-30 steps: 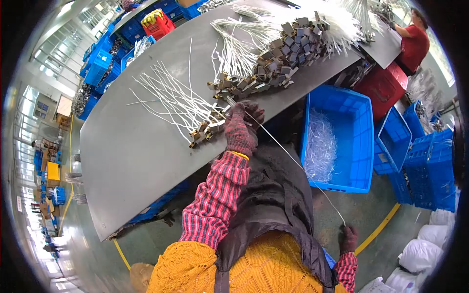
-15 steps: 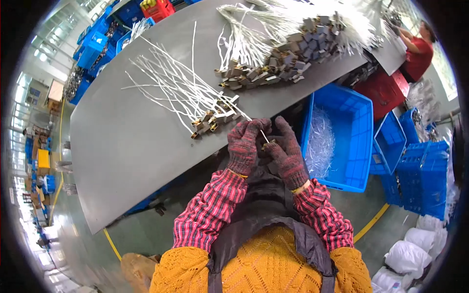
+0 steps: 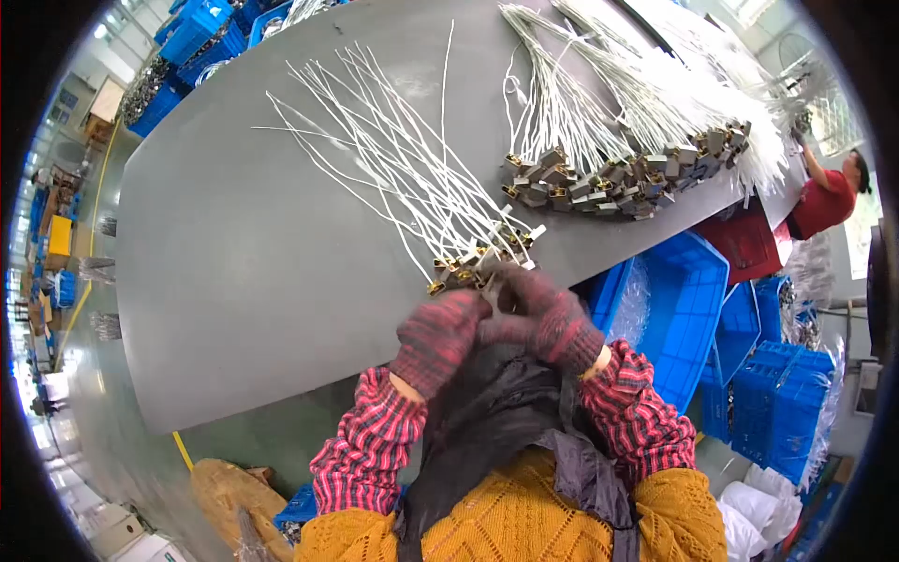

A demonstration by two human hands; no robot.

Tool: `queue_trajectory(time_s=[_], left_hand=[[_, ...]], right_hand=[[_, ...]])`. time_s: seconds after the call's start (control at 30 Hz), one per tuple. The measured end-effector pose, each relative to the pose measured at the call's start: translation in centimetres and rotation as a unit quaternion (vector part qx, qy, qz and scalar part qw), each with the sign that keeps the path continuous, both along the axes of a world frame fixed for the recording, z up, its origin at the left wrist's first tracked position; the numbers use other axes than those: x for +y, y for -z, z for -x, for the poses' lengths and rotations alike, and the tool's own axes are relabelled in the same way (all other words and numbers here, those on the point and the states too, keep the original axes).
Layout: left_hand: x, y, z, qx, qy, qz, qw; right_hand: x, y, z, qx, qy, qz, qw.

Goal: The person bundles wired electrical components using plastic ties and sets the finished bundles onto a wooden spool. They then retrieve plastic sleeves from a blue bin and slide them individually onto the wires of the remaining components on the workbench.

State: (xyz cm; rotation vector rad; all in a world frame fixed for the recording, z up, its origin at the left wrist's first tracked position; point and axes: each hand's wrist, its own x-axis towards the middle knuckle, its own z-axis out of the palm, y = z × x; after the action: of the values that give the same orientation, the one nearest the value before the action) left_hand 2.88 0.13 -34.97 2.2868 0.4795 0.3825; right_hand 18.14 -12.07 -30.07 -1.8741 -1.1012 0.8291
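Note:
Small metal-and-grey box-shaped parts with long white wires (image 3: pixel 468 267) lie in a loose pile at the table's near edge. My right hand (image 3: pixel 552 323), in a dark red knitted glove, reaches to this pile; its fingertips are at the parts, its thumb held apart below. Close beside it, my left hand (image 3: pixel 435 342) wears the same kind of glove. Its fingers are curled closed near the pile and the right thumb; whatever they hold is hidden. Both hands are slightly blurred. A larger heap of the same wired parts (image 3: pixel 627 183) lies farther right.
The grey table (image 3: pixel 234 281) spreads ahead and left. Beside my right arm stands a blue crate (image 3: pixel 688 328) with clear plastic strips inside. More blue crates (image 3: pixel 777 403) are stacked at right. A person in a red top (image 3: pixel 824 201) works at the far right.
Both hands have moved from in front of my body to the pile at the table edge. The white wire held between them is no longer visible there. The view has turned.

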Motion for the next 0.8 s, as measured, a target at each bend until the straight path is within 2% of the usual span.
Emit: queue_trajectory(time_s=[0.03, 0.17, 0.27, 0.37, 0.47, 0.57, 0.6, 0.63, 0.7, 0.73, 0.8], left_hand=[[0.0, -0.1, 0.4, 0.026, 0.052, -0.026, 0.998], [-0.7, -0.6, 0.8, 0.116, 0.02, -0.01, 0.993], [-0.4, -1.6, 0.2, 0.198, 0.028, -0.002, 0.98], [-0.9, -2.1, -1.1, 0.25, 0.027, -0.013, 0.968], [-3.3, -3.8, -3.3, 0.366, 0.03, -0.013, 0.93], [-5.4, -2.6, -7.1, 0.313, 0.05, -0.021, 0.948], [-6.1, -2.2, -8.0, 0.278, 0.059, -0.038, 0.958], [-7.0, -2.2, -10.2, 0.244, 0.063, -0.012, 0.968], [-8.8, -2.6, -13.9, 0.184, 0.061, 0.046, 0.98], [-9.4, -2.7, -15.1, 0.128, 0.059, 0.073, 0.987], [-9.8, -2.5, -16.8, 0.022, 0.048, 0.133, 0.99]], right_hand=[[-0.1, 0.2, 0.8, 0.052, -0.025, -0.031, 0.998], [-0.2, 1.7, 2.0, 0.169, 0.033, -0.004, 0.985], [-0.2, 1.6, 2.3, 0.118, 0.043, -0.015, 0.992], [-0.9, 0.3, 1.2, -0.018, -0.021, -0.027, 0.999], [-3.3, 1.2, 0.0, 0.127, -0.019, -0.088, 0.988], [-6.3, 1.6, -3.6, 0.024, -0.03, -0.085, 0.996], [-7.6, 1.9, -5.0, 0.024, -0.053, -0.1, 0.993], [-9.2, 1.6, -6.3, 0.107, 0.022, -0.085, 0.99], [-11.8, 1.1, -8.6, 0.278, 0.158, -0.069, 0.945], [-13.7, 1.7, -10.5, 0.236, 0.194, -0.172, 0.936], [-18.0, 1.8, -15.7, 0.164, 0.3, -0.171, 0.924]])
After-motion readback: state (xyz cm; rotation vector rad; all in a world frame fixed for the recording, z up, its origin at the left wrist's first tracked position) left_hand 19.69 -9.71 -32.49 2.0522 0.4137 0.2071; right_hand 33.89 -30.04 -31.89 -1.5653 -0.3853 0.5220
